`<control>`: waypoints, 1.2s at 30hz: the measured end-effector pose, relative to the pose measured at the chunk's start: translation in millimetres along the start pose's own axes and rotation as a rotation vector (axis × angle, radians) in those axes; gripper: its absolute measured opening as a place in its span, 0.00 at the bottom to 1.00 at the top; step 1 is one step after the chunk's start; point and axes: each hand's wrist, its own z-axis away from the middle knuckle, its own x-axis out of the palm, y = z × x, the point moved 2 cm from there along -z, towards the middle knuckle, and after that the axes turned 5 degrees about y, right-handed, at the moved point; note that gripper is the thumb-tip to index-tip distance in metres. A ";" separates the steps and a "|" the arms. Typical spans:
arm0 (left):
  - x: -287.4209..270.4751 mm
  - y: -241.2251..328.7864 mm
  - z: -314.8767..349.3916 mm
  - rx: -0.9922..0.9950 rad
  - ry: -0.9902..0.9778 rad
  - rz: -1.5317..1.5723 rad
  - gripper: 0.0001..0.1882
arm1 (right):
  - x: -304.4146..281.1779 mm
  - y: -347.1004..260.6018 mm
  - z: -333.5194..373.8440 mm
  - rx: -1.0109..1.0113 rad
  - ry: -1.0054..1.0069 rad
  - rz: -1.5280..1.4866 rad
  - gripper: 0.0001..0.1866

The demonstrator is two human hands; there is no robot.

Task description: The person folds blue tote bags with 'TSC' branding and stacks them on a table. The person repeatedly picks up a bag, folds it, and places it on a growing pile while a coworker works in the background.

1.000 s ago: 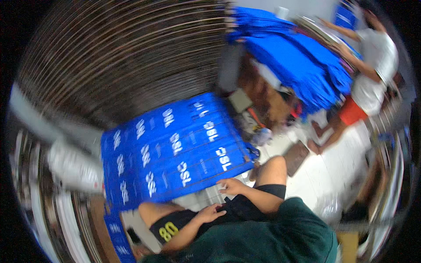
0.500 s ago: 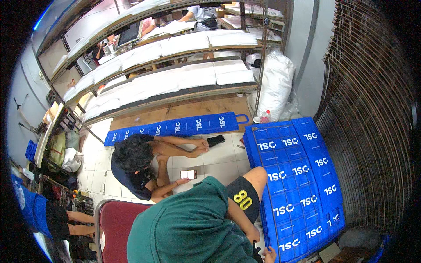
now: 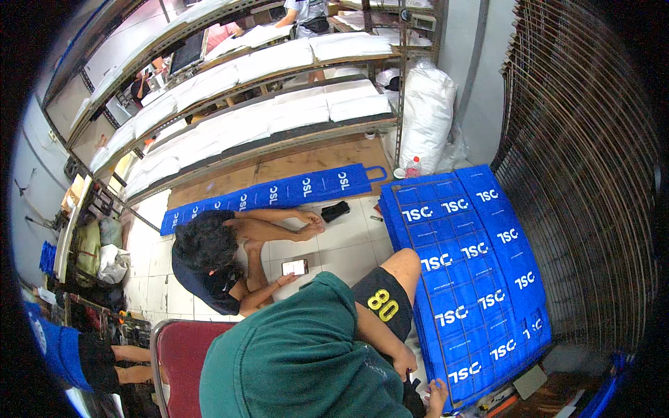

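My left hand [image 3: 404,363] hangs from the bent arm under my green sleeve, beside my black shorts, its fingers curled. What it holds, if anything, is hidden. Lower right, at the near corner of a stack of blue printed cloth sheets [image 3: 468,259], is my right hand [image 3: 437,394]. Its fingers are bent together, and I cannot make out anything between them. Thin dark wires of a grid frame cross the stack. Some dark material [image 3: 416,398] shows between the two hands.
A person [image 3: 205,251] sits on the floor with a phone [image 3: 295,267], near a black pouch [image 3: 335,212]. Behind lies a long blue printed strip [image 3: 272,195] below shelves of white sheets [image 3: 300,120]. Wire racks [image 3: 578,174] stand right; a red chair [image 3: 182,366] left.
The view has tilted slightly down, so most of the scene sits higher in the picture. More of my right hand shows, and both hands stay close to the stack's near edge.
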 end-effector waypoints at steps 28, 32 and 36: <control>-15.0 2.5 3.8 -0.099 -0.147 0.018 0.30 | 13.1 -6.4 23.3 -0.076 0.122 0.123 0.39; -14.0 -1.0 3.0 -0.103 -0.163 0.020 0.31 | 15.3 -16.7 27.5 -0.086 0.087 0.132 0.40; -19.1 6.0 4.5 -0.148 -0.199 0.024 0.32 | 16.9 -16.2 27.3 -0.108 0.070 0.111 0.41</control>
